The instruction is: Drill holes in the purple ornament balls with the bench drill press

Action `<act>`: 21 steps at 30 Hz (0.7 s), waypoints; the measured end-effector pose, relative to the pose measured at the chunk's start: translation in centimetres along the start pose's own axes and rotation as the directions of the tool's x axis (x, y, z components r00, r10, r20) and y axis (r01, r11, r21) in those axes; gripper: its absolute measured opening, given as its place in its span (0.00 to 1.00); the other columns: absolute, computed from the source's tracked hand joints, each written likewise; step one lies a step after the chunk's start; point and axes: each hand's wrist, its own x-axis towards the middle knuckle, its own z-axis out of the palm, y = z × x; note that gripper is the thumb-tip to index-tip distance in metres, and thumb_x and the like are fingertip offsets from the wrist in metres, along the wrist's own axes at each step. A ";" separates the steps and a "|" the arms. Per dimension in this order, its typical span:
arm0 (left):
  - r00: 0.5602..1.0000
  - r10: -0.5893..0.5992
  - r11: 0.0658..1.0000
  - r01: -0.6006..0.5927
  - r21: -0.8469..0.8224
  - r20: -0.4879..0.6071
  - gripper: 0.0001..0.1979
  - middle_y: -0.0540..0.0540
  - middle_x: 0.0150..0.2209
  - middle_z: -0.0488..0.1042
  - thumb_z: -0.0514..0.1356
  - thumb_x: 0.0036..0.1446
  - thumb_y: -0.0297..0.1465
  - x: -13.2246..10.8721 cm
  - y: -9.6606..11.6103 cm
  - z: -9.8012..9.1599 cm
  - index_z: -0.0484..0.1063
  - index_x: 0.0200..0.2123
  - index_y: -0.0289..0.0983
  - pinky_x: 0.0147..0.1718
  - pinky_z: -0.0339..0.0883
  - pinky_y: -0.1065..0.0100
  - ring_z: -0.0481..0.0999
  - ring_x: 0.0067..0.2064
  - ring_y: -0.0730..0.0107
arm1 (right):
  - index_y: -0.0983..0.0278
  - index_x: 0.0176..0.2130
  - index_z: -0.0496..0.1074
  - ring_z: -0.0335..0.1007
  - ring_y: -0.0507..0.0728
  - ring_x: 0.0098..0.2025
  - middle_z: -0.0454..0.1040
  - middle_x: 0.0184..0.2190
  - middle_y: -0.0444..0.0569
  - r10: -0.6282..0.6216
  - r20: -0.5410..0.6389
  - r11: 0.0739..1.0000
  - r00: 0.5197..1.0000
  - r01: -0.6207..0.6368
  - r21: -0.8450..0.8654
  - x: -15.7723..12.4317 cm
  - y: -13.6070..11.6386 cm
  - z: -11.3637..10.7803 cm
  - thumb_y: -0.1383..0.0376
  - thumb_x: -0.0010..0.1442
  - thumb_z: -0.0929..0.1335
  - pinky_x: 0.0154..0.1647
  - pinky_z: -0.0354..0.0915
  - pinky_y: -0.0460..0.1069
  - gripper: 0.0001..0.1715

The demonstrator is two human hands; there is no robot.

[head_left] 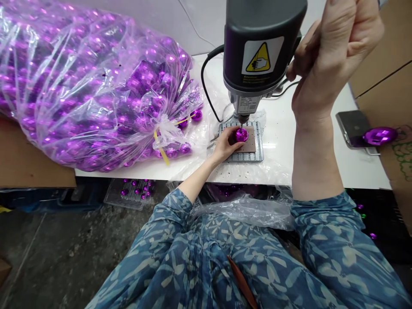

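Note:
Under the black drill press [265, 47], my left hand [225, 143] grips a shiny purple faceted ball [241, 134] between thumb and fingers. The ball rests on a brown board [249, 146] laid over the grey metal base plate [260, 150]. Directly above it is the drill chuck [243, 119], its bit meeting the top of the ball as far as I can see. Raised at the right of the machine, my right hand [337, 56] is closed, fingers curled around what seems to be the drill press's feed handle, mostly hidden by the hand.
A large clear plastic bag [96, 86] full of purple balls fills the table's left side, tied with a yellow strip. To the right lie a dark Apple device [353, 128] and a purple oval ornament [380, 136]. Cardboard [383, 47] stands at the right. Plastic sheeting [247, 212] hangs below the table edge.

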 end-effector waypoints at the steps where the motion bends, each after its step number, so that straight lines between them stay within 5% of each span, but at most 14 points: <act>1: 1.000 0.010 1.000 -0.010 -0.008 0.001 0.33 0.36 0.67 0.78 0.75 0.67 0.43 0.0 0.1 0.1 0.70 0.70 0.45 0.70 0.74 0.40 0.79 0.69 0.45 | 0.57 0.28 0.47 0.53 0.42 0.15 0.51 0.14 0.31 -0.002 0.000 1.000 1.000 0.002 0.000 0.0 0.0 0.0 0.35 0.52 0.71 0.17 0.48 0.45 0.39; 10: 0.998 -0.055 0.995 0.055 -0.087 0.008 0.34 0.38 0.67 0.80 0.75 0.65 0.39 -0.2 0.7 0.4 0.69 0.70 0.44 0.71 0.74 0.41 0.79 0.69 0.45 | 0.59 0.28 0.44 0.51 0.42 0.15 0.48 0.14 0.32 -0.063 0.022 0.998 0.998 0.063 -0.007 -0.6 0.2 -0.2 0.35 0.56 0.71 0.16 0.47 0.44 0.42; 21: 0.996 -0.082 0.992 0.084 -0.096 0.027 0.33 0.37 0.67 0.80 0.75 0.66 0.40 -0.3 1.3 0.2 0.70 0.69 0.44 0.72 0.73 0.40 0.79 0.69 0.45 | 0.64 0.27 0.42 0.50 0.39 0.16 0.40 0.16 0.35 -0.149 -0.119 0.989 0.982 0.150 0.001 -4.2 0.5 -0.7 0.38 0.62 0.73 0.19 0.49 0.41 0.46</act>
